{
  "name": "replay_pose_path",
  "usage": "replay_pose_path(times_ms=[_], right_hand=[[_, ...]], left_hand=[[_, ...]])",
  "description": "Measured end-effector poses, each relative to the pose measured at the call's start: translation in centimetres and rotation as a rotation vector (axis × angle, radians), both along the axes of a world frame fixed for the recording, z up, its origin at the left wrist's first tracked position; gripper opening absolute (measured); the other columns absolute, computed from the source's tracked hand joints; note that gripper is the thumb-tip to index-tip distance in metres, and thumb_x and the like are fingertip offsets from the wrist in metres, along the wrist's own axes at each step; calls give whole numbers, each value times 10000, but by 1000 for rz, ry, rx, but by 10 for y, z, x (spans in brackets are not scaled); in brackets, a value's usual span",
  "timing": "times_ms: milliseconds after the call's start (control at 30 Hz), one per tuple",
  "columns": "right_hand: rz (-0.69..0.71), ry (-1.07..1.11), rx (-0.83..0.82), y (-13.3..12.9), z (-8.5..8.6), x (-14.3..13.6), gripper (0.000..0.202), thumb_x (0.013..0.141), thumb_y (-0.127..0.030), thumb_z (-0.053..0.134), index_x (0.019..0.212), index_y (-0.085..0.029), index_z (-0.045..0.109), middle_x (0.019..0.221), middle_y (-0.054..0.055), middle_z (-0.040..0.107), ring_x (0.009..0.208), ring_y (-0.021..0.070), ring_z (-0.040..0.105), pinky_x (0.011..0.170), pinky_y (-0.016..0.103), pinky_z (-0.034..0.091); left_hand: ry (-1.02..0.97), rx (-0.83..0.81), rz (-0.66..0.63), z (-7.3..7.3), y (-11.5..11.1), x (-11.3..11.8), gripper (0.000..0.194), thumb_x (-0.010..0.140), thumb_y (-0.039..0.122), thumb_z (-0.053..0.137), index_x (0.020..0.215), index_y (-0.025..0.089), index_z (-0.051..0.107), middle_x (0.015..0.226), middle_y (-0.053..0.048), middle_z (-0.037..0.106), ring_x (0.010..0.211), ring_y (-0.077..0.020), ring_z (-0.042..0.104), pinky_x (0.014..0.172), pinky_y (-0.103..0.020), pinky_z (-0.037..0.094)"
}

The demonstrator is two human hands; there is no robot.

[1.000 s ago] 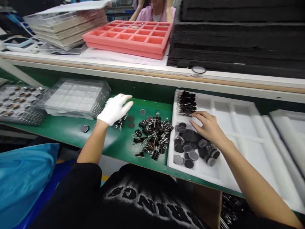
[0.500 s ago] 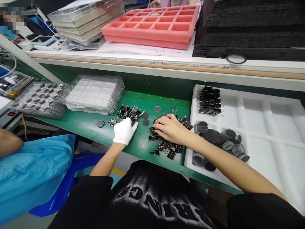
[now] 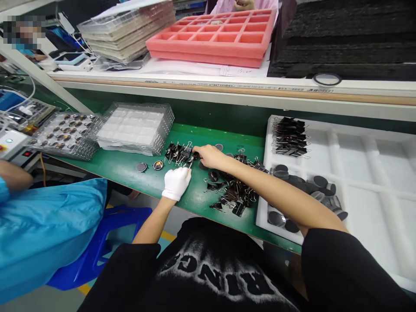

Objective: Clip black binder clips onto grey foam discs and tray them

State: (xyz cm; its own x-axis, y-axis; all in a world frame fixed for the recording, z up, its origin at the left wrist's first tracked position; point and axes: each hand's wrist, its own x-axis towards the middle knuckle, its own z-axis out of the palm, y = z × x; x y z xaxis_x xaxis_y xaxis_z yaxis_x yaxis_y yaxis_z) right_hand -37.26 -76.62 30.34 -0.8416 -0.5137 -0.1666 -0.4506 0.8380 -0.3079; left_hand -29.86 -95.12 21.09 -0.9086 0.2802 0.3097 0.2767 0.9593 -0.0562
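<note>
My left hand [image 3: 176, 182], in a white glove, is closed at the front of a cluster of black binder clips [image 3: 178, 152], its fingertips on the wire handle of a clip. My bare right hand [image 3: 209, 156] reaches in from the right, fingers pinched at the dark body of that clip [image 3: 194, 157]. Below my right forearm lies a larger pile of binder clips [image 3: 238, 196]. Left of my gloved hand are a dark round disc [image 3: 142, 167] and a round piece with a gold centre [image 3: 158, 165]. More discs lie partly hidden behind my right hand.
A white foam tray [image 3: 357, 173] on the right holds stacked clips [image 3: 290, 136] and dark discs [image 3: 286, 184]. Clear plastic trays [image 3: 136, 128] stand at the left. Above runs a shelf with a red compartment tray [image 3: 211, 52]. A person in blue [image 3: 52, 234] sits at the left.
My right hand has moved left from the larger clip pile to the clip at my left hand. My left hand has closed its thumb in. The whole view has shifted slightly.
</note>
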Motion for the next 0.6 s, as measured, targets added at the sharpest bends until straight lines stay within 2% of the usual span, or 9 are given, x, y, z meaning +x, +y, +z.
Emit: replay_pose_path(times_ms=[67,133,200,267,333,400,467,533,600], right_hand=[[0,-23,-96,3,-2,-1,469,872,-4,616,1300,-189,663,1151,127,771,1105,306,731,946,397,548],[-52,-83,-269,7,-3,6,471,845,-22,662,1284,-192,661,1155,111,753,1026,267,748,961,408,565],[-151,-211,-527,10,-1,18,559,799,-27,711,1317,-213,615,1164,84,723,959,216,755,942,389,595],[-332,-423,-841,13,6,32,605,809,-85,756,1357,-237,550,1136,60,702,927,187,758,907,373,627],[-550,-685,-1106,19,15,42,487,876,-258,792,1299,-224,553,1050,59,706,878,182,762,868,369,653],[-696,-860,-1224,28,24,49,349,911,-378,794,1141,-191,611,968,73,722,798,162,749,844,342,663],[-741,-883,-1269,40,31,55,245,897,-305,814,1005,-173,638,939,75,742,756,129,733,845,300,659],[-737,-815,-1346,57,35,62,217,858,-175,816,972,-185,632,944,44,755,795,120,742,882,304,659],[-715,-727,-1438,77,37,71,276,818,-131,815,975,-213,603,926,0,749,880,140,760,941,362,659]], left_hand=[[133,0,-49,-2,-2,4,418,1080,293,457,734,198,672,632,-62,675,650,-218,674,639,-382,294],[319,2,-125,-1,-5,9,340,1061,257,512,783,191,696,561,-34,618,596,-204,640,618,-382,278],[478,16,-220,4,-9,14,200,1029,229,585,887,181,717,547,-10,598,562,-186,612,601,-375,269],[555,36,-328,13,-15,16,85,999,214,641,961,182,709,567,2,604,549,-167,598,591,-364,268],[588,35,-462,25,-21,14,33,979,206,679,1007,195,693,605,7,627,555,-150,600,585,-350,273],[608,8,-621,39,-25,7,85,963,190,705,1043,206,683,648,13,657,579,-137,615,580,-338,276],[575,-1,-731,51,-24,-5,115,957,178,709,1062,219,684,695,11,693,617,-133,640,581,-333,285],[479,75,-716,61,-15,-16,103,972,198,680,1070,228,697,739,-6,726,671,-149,674,600,-337,324],[351,284,-614,69,0,-25,143,1017,246,597,1108,225,706,831,-45,768,762,-174,714,660,-349,418]])
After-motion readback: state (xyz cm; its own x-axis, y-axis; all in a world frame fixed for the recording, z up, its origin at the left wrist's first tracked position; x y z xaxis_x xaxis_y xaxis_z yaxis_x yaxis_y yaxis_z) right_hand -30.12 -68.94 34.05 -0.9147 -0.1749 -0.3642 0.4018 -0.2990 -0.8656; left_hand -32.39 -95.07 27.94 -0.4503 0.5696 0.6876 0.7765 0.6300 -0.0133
